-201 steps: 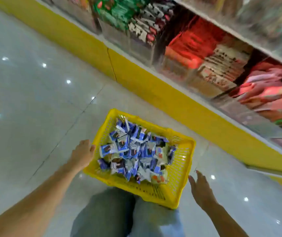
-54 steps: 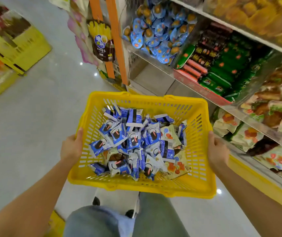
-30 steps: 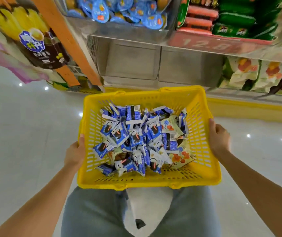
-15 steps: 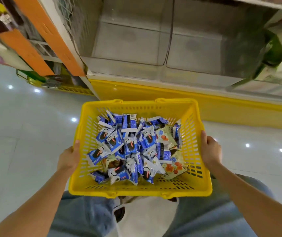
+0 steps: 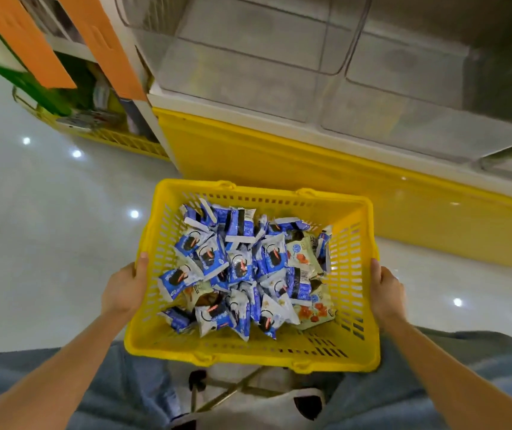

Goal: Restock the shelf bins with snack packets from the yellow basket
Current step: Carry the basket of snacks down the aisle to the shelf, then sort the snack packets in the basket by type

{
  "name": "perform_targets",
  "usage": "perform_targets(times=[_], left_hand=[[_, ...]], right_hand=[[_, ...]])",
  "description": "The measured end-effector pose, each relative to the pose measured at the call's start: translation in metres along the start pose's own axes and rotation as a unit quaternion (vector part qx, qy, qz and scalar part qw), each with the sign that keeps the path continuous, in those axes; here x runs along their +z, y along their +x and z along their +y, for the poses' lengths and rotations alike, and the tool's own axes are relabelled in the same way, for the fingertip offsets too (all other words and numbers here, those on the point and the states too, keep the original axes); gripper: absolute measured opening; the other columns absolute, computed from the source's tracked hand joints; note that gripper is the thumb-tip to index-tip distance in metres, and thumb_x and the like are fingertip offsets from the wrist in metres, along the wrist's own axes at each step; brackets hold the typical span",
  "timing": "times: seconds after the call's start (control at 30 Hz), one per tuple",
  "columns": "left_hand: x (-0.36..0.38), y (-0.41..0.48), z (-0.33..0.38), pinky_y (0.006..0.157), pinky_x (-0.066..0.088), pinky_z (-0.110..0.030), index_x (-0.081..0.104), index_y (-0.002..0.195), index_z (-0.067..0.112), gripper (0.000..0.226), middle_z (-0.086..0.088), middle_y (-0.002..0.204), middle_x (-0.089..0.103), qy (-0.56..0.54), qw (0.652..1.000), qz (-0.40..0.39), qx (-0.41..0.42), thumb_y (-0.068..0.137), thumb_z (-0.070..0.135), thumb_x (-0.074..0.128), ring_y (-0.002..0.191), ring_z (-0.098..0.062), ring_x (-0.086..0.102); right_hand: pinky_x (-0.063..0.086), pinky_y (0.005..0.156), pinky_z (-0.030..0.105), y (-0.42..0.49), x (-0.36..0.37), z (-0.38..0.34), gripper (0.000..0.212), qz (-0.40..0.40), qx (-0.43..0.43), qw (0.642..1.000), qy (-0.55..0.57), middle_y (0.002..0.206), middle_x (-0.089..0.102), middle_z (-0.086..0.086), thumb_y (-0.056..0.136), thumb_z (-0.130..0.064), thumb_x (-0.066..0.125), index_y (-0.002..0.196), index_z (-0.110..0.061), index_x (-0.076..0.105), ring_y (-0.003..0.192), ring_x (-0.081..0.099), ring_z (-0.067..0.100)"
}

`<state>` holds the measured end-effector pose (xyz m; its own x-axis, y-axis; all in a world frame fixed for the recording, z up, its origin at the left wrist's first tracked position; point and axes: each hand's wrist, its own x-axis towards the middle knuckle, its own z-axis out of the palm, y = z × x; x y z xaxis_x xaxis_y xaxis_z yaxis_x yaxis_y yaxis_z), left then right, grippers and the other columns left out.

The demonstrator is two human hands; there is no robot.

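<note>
Hands first: the left hand (image 5: 123,287) hooks its thumb over the yellow basket's (image 5: 250,352) left rim, and the right hand (image 5: 386,293) wraps the right rim. Snack packets (image 5: 242,268), blue mixed with a few pale ones, lie heaped inside. The clear shelf bins (image 5: 248,76) stand beyond the basket's far rim. The basket seems to hang on those two grips alone, so freeing one hand could tip it and spill packets. The mixed kinds could also land in the wrong bin.
</note>
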<state>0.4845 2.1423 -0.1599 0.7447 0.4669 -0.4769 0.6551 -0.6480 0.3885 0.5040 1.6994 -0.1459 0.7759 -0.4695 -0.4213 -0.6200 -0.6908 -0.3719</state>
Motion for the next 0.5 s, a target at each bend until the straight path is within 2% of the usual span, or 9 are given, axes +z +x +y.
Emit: perform_targets(times=[0.17,0.27,0.4,0.47,0.5], left_hand=[[0.017,-0.003,-0.007,0.070,0.041,-0.040,0.063,0.086,0.004,0.067,-0.026,0.089,0.065,0.002,0.998,0.057,0.007,0.093,0.057,0.021,0.081,-0.039,0.058],[0.022,-0.005,-0.007,0.068,0.041,-0.039,0.061,0.084,0.008,0.065,-0.023,0.087,0.065,-0.003,0.996,0.088,0.021,0.093,0.058,0.020,0.074,-0.033,0.054],[0.026,-0.007,-0.001,0.071,0.038,-0.042,0.052,0.096,0.005,0.051,-0.028,0.095,0.061,-0.006,0.993,0.114,0.016,0.098,0.048,0.025,0.090,-0.044,0.057],[0.023,-0.009,0.010,0.075,0.039,-0.045,0.046,0.102,0.002,0.036,-0.030,0.104,0.056,-0.032,0.989,0.145,0.012,0.098,0.037,0.036,0.095,-0.045,0.055],[0.021,-0.011,0.016,0.079,0.039,-0.047,0.046,0.107,-0.001,0.030,-0.030,0.109,0.052,-0.039,0.982,0.179,0.038,0.097,0.027,0.043,0.099,-0.045,0.052]], right_hand=[[0.025,0.048,0.026,0.010,0.007,0.014,0.050,0.016,-0.047,0.999,0.003,0.062,0.049,0.005,0.098,-0.043,0.027,0.060,-0.017,0.045,0.054,0.042,0.015],[0.028,0.050,0.029,0.012,0.007,0.016,0.049,0.012,-0.061,0.998,0.025,0.060,0.050,0.003,0.099,-0.043,0.027,0.060,-0.018,0.044,0.060,0.046,0.025],[0.033,0.065,0.034,0.013,0.003,0.011,0.051,-0.028,-0.048,0.998,-0.002,0.084,0.057,0.015,0.100,-0.042,0.025,0.085,-0.004,0.056,0.076,0.052,0.031],[0.039,0.074,0.038,0.008,0.003,0.007,0.045,0.005,-0.063,0.998,0.019,0.106,0.059,0.022,0.099,-0.035,0.036,0.110,0.005,0.053,0.096,0.056,0.038],[0.041,0.082,0.041,0.003,0.002,0.005,0.042,0.044,-0.090,0.994,0.032,0.116,0.055,0.025,0.098,-0.028,0.043,0.120,0.007,0.047,0.106,0.053,0.040]])
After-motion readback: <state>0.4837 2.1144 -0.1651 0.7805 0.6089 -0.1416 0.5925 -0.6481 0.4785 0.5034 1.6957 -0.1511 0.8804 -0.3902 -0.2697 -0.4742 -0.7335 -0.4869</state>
